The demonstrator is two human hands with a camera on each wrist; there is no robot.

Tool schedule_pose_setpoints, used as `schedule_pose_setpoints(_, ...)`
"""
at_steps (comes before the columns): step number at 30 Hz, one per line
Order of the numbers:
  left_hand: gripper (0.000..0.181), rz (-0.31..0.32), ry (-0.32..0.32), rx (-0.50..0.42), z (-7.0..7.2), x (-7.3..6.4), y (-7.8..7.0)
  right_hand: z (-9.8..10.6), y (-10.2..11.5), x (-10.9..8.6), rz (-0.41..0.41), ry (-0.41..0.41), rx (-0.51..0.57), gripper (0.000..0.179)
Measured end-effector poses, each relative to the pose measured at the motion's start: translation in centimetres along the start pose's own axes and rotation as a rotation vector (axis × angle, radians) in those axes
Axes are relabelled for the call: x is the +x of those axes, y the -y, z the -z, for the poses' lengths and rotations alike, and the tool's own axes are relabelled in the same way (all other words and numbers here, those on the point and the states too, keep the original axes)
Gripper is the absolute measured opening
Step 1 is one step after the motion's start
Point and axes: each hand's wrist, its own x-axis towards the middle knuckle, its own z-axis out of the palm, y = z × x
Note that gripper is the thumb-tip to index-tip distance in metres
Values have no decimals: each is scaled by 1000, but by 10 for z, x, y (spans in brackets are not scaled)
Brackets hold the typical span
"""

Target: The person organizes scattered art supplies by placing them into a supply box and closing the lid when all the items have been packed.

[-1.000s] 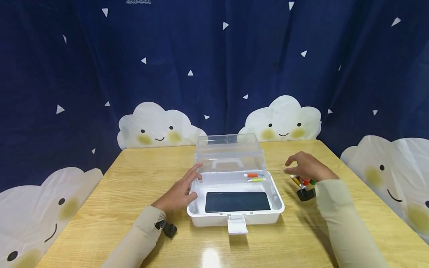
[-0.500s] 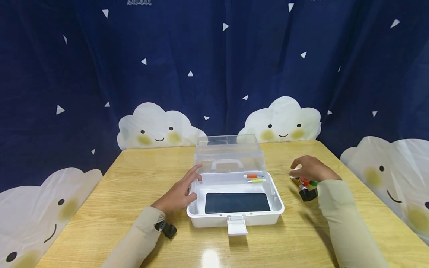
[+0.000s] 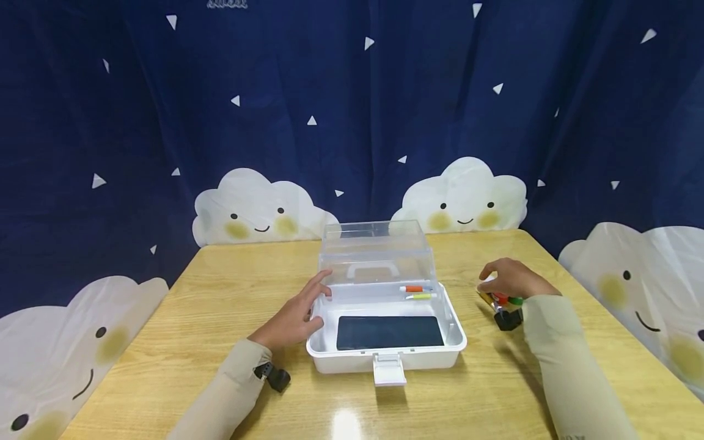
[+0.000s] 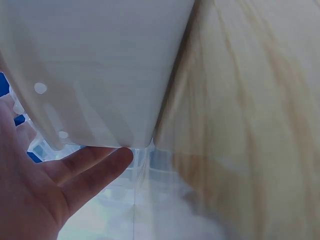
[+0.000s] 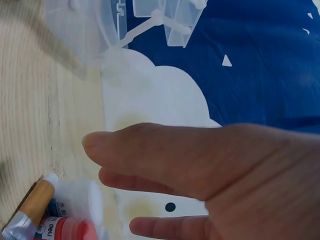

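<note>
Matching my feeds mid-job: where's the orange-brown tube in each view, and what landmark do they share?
Head: tube right of the box, just below the right hand in the picture.
Left wrist: not in it.
Right wrist: tube in the lower left corner.
Shared landmark: the box, its white wall in left wrist, clear lid at top in right wrist.

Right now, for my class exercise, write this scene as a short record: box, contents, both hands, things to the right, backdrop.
box: white box on table, clear lid open
contents: dark slab, orange pen, yellow pen
left hand: at box's left side; contact unclear
right hand: near the tube, nothing visibly held
right of box: ochre tube, white container, red container, something green
backdrop: blue curtain, white clouds
</note>
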Motion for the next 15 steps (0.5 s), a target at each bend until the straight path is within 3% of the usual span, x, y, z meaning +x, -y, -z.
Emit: schedule_pose_setpoints(15, 43, 2, -3, -3, 0, 0, -1, -1, -9, 2, -2, 21, 53, 42)
